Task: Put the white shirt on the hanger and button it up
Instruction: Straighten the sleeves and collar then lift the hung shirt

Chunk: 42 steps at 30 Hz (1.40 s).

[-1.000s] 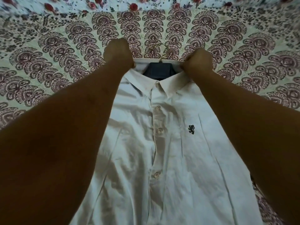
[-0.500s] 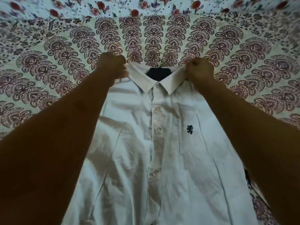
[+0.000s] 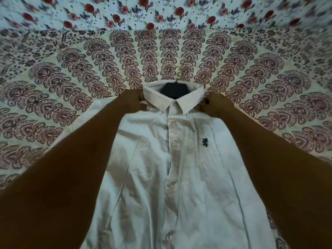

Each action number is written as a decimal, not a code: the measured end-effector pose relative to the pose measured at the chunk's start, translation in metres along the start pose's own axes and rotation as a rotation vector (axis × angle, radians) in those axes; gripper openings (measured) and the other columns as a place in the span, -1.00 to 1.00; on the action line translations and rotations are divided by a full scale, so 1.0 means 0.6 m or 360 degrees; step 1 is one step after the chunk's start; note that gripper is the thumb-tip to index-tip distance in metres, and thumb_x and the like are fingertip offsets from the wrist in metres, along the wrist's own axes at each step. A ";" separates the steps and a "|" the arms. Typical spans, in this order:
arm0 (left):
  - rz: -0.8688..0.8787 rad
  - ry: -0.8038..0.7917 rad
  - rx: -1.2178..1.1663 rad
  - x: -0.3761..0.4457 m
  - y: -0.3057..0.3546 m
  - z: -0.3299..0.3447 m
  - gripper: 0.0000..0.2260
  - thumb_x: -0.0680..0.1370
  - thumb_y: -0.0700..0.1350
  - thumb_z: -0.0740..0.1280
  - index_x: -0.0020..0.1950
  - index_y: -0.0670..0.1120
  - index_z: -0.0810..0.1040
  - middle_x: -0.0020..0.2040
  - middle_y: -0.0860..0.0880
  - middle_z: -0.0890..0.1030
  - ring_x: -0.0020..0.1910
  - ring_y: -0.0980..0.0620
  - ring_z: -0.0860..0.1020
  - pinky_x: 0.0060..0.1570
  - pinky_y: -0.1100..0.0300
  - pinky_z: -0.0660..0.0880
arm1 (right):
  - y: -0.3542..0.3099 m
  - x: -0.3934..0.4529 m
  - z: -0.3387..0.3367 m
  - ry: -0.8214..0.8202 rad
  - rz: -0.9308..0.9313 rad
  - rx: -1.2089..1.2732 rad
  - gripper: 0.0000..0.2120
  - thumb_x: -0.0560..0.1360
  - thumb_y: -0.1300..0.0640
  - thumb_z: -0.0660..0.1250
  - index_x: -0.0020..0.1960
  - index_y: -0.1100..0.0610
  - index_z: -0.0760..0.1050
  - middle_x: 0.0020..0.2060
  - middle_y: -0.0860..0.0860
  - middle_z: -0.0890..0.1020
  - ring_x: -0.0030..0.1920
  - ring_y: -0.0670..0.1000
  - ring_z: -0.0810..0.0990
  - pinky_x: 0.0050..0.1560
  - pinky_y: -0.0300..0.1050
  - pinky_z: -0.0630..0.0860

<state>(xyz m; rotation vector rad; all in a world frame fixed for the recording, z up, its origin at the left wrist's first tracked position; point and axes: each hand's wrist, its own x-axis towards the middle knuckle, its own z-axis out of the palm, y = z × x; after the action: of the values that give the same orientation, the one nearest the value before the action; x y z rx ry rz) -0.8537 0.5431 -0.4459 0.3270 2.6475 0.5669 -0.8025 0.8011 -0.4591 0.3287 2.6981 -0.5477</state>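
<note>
On patterned bedspread [image 3: 71, 97]: white shirt [image 3: 179, 186] lying flat, front buttoned, dark hanger [image 3: 173, 88] showing inside collar | left hand [image 3: 133, 99] gripping shirt just beside left collar wing | right hand [image 3: 213, 103] pinching fabric at right collar wing | lion emblem [image 3: 205, 142] on chest.

A white shirt [image 3: 179, 177] lies face up on a patterned bedsheet [image 3: 71, 87], its front buttoned down the middle. A dark hanger [image 3: 173, 89] shows inside the collar. The left hand [image 3: 133, 99] and right hand [image 3: 212, 105] each grip the shirt just beside the collar, one at each side.
</note>
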 end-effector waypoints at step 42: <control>0.1185 0.1725 -0.0184 -1.107 0.348 -0.517 -0.53 0.25 0.24 0.28 -0.09 -0.11 0.54 -0.17 0.06 0.51 -0.18 0.04 0.46 -0.30 0.23 0.29 | -0.223 -1.198 -0.544 0.0957 -0.0847 0.0369 -0.65 0.44 -0.03 0.38 0.14 0.13 0.50 -0.03 -0.01 0.59 -0.06 0.01 0.54 -0.09 -0.08 0.45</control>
<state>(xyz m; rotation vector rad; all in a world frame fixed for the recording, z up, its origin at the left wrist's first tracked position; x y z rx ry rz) -0.3710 0.4203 0.1313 1.3045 3.4013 1.4493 -0.2906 0.7073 0.1497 -0.2248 3.3213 -1.0595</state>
